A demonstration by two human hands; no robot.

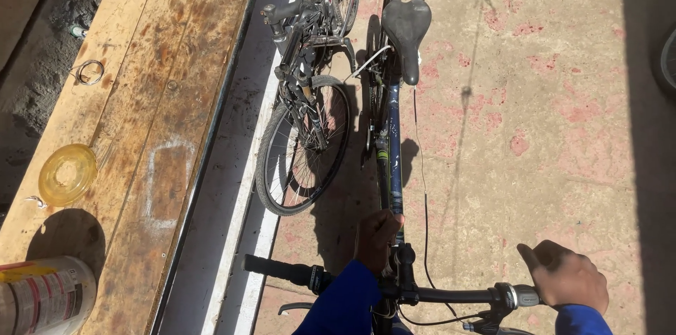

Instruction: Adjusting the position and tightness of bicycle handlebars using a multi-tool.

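Head view. Nearest the camera: right hand (569,280) wrapped closed around the right grip of the handlebar (451,296). Left hand (377,235), blue sleeve, sits on the bicycle's top tube (391,159) just ahead of the stem; fingers curl over the tube, though how firmly they pinch it I cannot tell. Left grip is bare, brake lever hanging below it.

Bicycle stands on the stained concrete, black saddle (406,29) far end, frame running straight away from the person. Second bicycle (306,89) leans just beside it, front wheel turned toward the white-edged kerb.

Judgement: to steady the bike well, keep the bars square with the right hand and weight over the tube, watching the close gap to the neighbouring wheel and the loose cable along the frame.

Packages: on the wooden bench (165,89) left, a cylindrical can (42,296) at the near corner, pale body with a red-and-yellow label band. Beyond it a translucent yellow round lid (67,174), lying flat; farther along, a small wire ring (89,72).
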